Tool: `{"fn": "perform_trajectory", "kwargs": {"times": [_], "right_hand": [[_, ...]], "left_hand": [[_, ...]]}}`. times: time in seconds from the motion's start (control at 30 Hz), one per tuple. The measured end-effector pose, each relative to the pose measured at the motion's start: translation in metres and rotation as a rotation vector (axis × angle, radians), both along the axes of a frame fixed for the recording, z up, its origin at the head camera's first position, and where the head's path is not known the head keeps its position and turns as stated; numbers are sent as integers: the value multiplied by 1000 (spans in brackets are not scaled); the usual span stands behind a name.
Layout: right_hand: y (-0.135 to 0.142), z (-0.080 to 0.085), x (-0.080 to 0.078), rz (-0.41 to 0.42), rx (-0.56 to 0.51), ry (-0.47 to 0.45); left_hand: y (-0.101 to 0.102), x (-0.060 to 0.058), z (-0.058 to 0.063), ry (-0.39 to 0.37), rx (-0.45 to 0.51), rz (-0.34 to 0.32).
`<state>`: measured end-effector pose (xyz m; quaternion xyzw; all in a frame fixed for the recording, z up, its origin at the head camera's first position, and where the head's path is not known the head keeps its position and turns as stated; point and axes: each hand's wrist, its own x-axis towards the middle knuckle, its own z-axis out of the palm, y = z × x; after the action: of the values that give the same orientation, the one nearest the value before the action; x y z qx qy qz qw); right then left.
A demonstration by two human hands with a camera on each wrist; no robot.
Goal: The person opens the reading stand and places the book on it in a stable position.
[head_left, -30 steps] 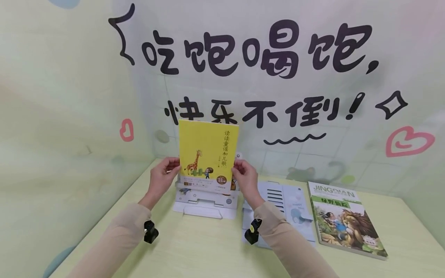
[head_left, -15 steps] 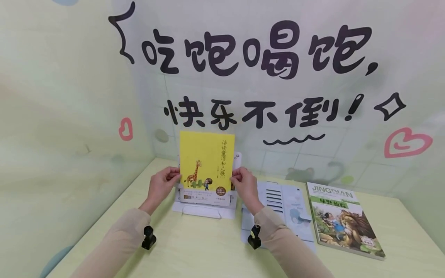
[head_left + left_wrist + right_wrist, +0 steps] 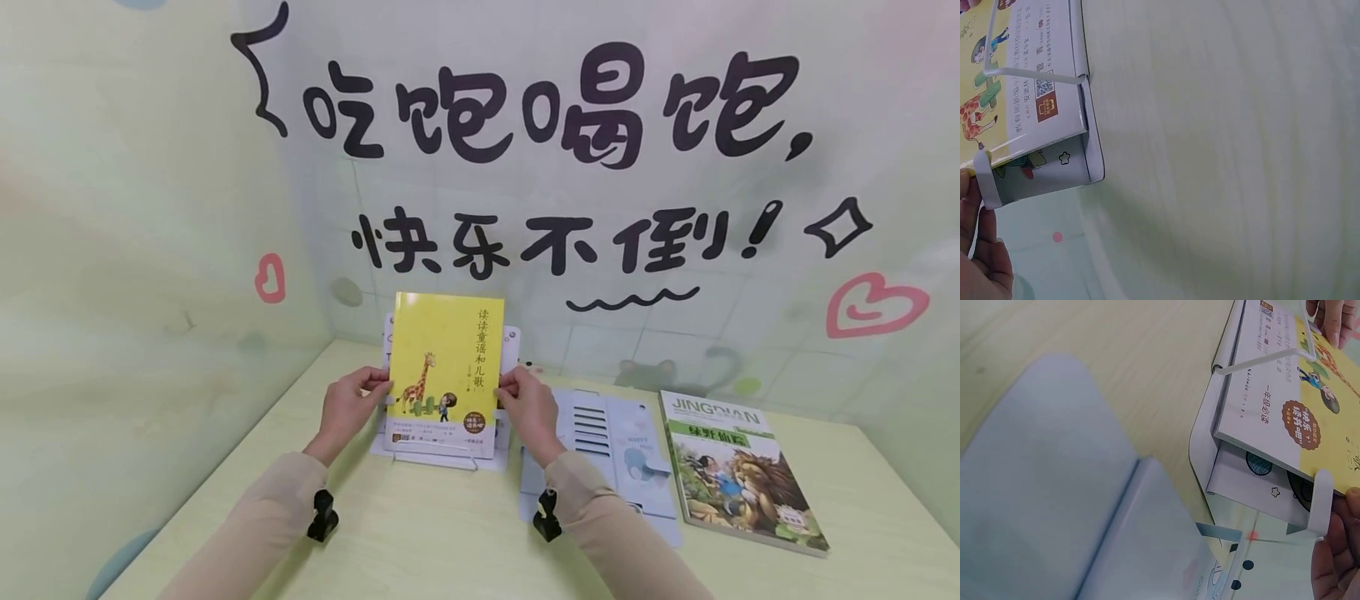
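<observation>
A yellow book with a giraffe on its cover leans upright on a white book stand. My left hand pinches the book's left edge, and my right hand pinches its right edge. The book's lower end is behind a white wire bar of the stand. White side tabs of the stand are beside the book's edges, close to my fingers. Most of the stand's patterned back panel is hidden by the book.
A light blue folding stand lies flat to the right, partly under my right forearm. Beyond it lies a second book with a lion on the cover. A printed cloth wall rises behind the table.
Both hands have lowered the yellow book onto the stand, tipping it back. Its lower end now sits behind the wire bar. The blue stand and the lion book have stayed put.
</observation>
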<state>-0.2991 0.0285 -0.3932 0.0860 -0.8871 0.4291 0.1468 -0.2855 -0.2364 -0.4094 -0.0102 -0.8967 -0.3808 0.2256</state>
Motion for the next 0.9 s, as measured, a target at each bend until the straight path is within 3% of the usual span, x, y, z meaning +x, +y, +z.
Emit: {"fn": "perform_trajectory", "kwargs": {"times": [0.33, 0.5, 0.73, 0.9], "right_hand": [[2, -4, 2, -24, 126, 45], [4, -6, 2, -18, 136, 47], [18, 2, 2, 19, -80, -20], [41, 6, 0, -21, -209, -46]], "left_hand": [[3, 1, -2, -51, 7, 1], [3, 2, -5, -39, -6, -22], [3, 6, -1, -5, 46, -51], [4, 8, 7, 42, 88, -29]]}}
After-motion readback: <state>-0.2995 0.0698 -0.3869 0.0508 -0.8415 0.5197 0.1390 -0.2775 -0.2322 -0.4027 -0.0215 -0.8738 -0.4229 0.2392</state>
